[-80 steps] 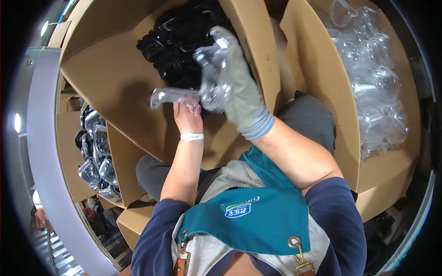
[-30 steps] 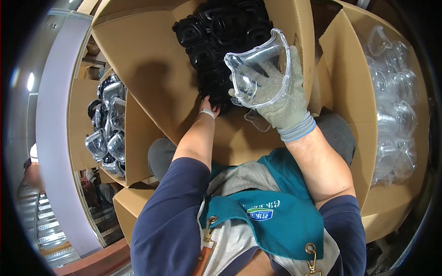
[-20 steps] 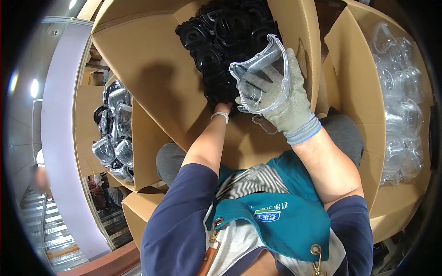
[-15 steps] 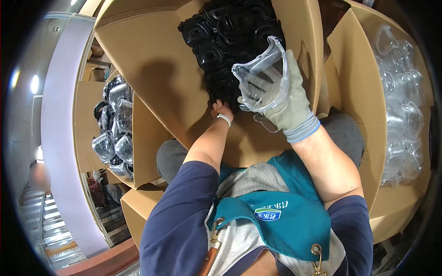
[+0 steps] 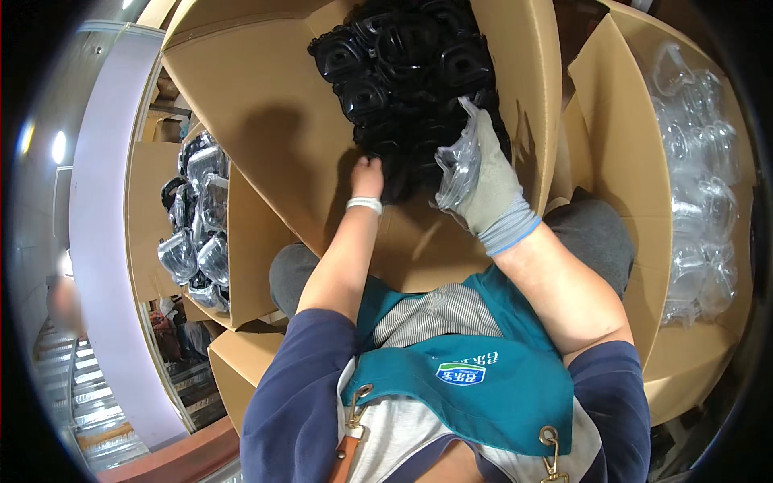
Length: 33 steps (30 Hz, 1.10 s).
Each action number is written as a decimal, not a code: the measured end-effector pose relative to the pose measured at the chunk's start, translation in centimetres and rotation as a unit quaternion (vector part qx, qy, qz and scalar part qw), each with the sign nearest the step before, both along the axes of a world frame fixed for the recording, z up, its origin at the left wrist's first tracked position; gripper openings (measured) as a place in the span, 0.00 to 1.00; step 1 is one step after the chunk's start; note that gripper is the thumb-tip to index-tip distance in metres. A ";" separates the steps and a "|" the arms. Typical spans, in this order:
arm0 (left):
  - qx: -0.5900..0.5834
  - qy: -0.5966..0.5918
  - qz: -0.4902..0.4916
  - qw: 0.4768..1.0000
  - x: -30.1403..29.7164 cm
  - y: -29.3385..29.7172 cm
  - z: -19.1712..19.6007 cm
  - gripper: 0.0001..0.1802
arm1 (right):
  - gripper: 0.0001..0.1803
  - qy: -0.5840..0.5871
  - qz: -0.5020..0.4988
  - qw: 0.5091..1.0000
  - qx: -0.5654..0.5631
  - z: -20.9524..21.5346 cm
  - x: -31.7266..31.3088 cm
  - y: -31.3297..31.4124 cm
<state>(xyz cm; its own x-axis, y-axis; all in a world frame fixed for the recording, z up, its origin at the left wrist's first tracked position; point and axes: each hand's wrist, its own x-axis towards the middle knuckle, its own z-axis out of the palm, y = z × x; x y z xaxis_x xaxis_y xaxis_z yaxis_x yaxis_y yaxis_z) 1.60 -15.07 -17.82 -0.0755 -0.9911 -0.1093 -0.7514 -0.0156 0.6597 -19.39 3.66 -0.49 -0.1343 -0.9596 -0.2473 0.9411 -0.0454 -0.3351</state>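
Note:
My right hand (image 5: 491,181), in a grey work glove, grips a clear curved plastic shell (image 5: 459,165) that is turned nearly edge-on. It hovers over the near right part of a pile of black plastic housings (image 5: 415,44) in a large cardboard box. My bare left hand (image 5: 368,177), with a white band at the wrist, reaches into the same box at the pile's near left edge. Its fingers are curled against the dark parts, and what they hold, if anything, is hidden.
The large open cardboard box (image 5: 233,88) tilts toward me between my knees. On the right stands another box (image 5: 624,121) with stacked clear shells (image 5: 696,201). At the left, a box holds black-and-clear assembled parts (image 5: 201,217). A pale upright panel (image 5: 109,241) stands beyond it.
My right hand has turned the clear shell from face-up to edge-on and lowered it slightly. My left hand has shifted a little left and up along the pile's edge.

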 end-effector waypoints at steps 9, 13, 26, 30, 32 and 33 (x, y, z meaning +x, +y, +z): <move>-0.033 0.179 -0.543 0.820 -5.2 12.4 22.3 0.22 | 0.29 -0.052 -0.054 0.994 -0.083 -1.1 0.6 -0.1; 0.061 0.445 -0.219 0.866 -6.7 13.5 21.4 0.40 | 0.32 -0.037 0.000 0.996 -0.087 1.7 0.4 1.8; 0.098 0.445 -0.265 0.850 -8.0 15.9 19.2 0.30 | 0.33 0.339 -0.114 0.927 -0.115 -1.0 2.3 3.0; 0.133 0.576 -0.191 0.784 -6.8 15.0 19.2 0.32 | 0.37 0.403 -0.076 0.903 -0.130 -0.1 2.2 2.8; 0.034 0.482 -0.199 0.852 -6.5 14.5 20.4 0.34 | 0.35 0.371 -0.033 0.920 -0.124 0.9 1.8 3.0; -0.028 0.407 -0.221 0.886 -6.4 14.4 20.8 0.35 | 0.35 0.372 -0.032 0.920 -0.124 0.9 1.8 3.1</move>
